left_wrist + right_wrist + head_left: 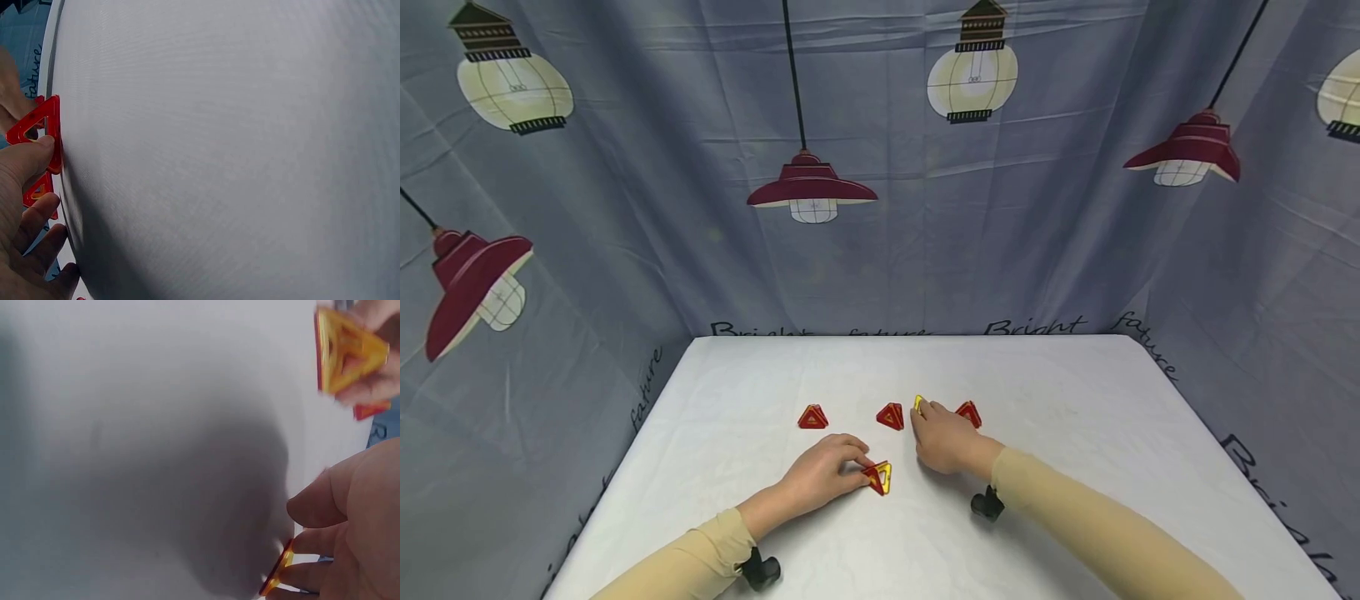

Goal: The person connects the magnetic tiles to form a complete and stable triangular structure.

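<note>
My left hand point(829, 473) grips a hollow-framed triangular piece point(880, 477) with red and yellow sides, just above the white table. In the left wrist view the thumb lies against the red frame point(55, 134). My right hand point(946, 435) is farther back, its fingertips on a yellow triangle tile point(918, 402) that they partly cover. From the right wrist, that tile point(277, 569) shows a red edge under the fingers, while the thumb point(317, 503) stands apart from it. A red triangular piece point(891, 416) sits just left of the right hand.
Another red triangular piece point(812, 417) lies at the left, behind the left hand. One more red piece point(970, 413) is right of the right hand, partly hidden by it. The white table point(760, 367) ends at a grey curtain point(910, 275) with printed lamps.
</note>
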Available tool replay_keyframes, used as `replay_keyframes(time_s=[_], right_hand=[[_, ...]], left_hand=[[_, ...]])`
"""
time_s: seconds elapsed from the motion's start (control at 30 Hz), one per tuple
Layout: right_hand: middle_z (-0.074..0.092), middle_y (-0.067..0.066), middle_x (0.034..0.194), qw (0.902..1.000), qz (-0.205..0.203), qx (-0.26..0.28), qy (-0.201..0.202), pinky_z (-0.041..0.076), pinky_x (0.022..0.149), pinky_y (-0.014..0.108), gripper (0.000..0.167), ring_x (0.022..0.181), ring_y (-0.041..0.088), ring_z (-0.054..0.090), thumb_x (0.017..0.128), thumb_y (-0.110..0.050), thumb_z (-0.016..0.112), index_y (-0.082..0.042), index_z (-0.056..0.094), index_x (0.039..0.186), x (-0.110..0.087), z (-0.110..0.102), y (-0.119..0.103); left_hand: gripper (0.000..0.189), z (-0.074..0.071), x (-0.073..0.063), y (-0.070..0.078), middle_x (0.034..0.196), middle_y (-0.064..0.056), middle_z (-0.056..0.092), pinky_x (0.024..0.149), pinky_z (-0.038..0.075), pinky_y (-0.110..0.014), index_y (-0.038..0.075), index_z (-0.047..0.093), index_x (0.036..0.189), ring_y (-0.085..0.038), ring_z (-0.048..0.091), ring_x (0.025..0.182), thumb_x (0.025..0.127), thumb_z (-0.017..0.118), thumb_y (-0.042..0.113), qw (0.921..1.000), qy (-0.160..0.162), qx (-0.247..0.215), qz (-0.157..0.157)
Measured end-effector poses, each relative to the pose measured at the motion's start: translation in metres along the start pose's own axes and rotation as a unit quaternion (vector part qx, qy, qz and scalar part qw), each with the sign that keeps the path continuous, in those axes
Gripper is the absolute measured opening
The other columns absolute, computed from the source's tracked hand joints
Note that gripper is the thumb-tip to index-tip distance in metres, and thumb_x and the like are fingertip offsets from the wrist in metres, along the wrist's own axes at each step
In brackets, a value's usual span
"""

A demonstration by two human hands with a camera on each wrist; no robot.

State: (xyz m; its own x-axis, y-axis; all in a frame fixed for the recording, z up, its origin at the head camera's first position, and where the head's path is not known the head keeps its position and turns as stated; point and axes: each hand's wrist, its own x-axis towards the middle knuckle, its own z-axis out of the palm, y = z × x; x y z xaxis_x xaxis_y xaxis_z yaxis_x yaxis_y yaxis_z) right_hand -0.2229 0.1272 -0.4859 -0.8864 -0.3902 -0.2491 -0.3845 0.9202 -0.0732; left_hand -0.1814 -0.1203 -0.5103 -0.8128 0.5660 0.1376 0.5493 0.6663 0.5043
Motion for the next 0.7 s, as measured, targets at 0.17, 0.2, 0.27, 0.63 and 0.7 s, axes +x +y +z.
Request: replay_keyframes(time_s=[0.17,0.2,0.27,0.63,0.7], right_hand=[[0.037,0.018,0.16,0.9996,-0.026,0.001,0.013,0.034,0.116,0.046,0.055,0.147,0.034,0.035,0.104,-0.026,0.052,-0.002,0.045,0.153,-0.018,0.006,-0.003],[0.037,0.018,0.16,0.9994,-0.03,0.0,0.016,0.034,0.116,0.046,0.055,0.147,0.034,0.035,0.104,-0.026,0.052,-0.002,0.046,0.153,-0.022,0.007,-0.004],[0.038,0.018,0.159,0.9989,-0.04,-0.008,0.024,0.035,0.116,0.046,0.055,0.146,0.034,0.036,0.103,-0.026,0.054,-0.002,0.046,0.152,-0.029,0.011,-0.003],[0.042,0.012,0.158,0.9971,-0.066,-0.011,0.035,0.037,0.114,0.047,0.054,0.144,0.031,0.04,0.101,-0.025,0.059,-0.007,0.05,0.151,-0.067,0.023,0.005],[0.042,0.012,0.158,0.9968,-0.071,-0.004,0.037,0.037,0.114,0.048,0.054,0.144,0.031,0.04,0.1,-0.024,0.059,-0.008,0.051,0.151,-0.074,0.025,0.007]], left_hand=[[0.017,0.0,0.0,-0.001,0.125,0.002,0.066,0.102,0.048,-0.041,0.018,0.079,0.106,-0.02,0.058,0.123,0.092,0.079,0.026,1.0,0.002,-0.004,-0.003],[0.016,0.0,0.0,-0.001,0.125,0.002,0.066,0.102,0.048,-0.041,0.018,0.079,0.106,-0.02,0.058,0.123,0.092,0.079,0.026,1.0,0.002,-0.006,-0.003],[0.016,0.001,0.0,-0.001,0.125,0.002,0.066,0.102,0.048,-0.041,0.018,0.079,0.106,-0.02,0.058,0.122,0.092,0.079,0.026,1.0,0.001,-0.009,-0.002],[0.016,0.002,0.001,-0.003,0.125,0.004,0.065,0.102,0.048,-0.04,0.02,0.079,0.107,-0.018,0.058,0.122,0.092,0.079,0.026,0.9999,0.0,-0.01,-0.005],[0.016,0.002,0.001,-0.003,0.125,0.004,0.065,0.102,0.048,-0.041,0.02,0.079,0.107,-0.019,0.058,0.122,0.092,0.078,0.026,0.9999,0.001,-0.013,-0.005]])
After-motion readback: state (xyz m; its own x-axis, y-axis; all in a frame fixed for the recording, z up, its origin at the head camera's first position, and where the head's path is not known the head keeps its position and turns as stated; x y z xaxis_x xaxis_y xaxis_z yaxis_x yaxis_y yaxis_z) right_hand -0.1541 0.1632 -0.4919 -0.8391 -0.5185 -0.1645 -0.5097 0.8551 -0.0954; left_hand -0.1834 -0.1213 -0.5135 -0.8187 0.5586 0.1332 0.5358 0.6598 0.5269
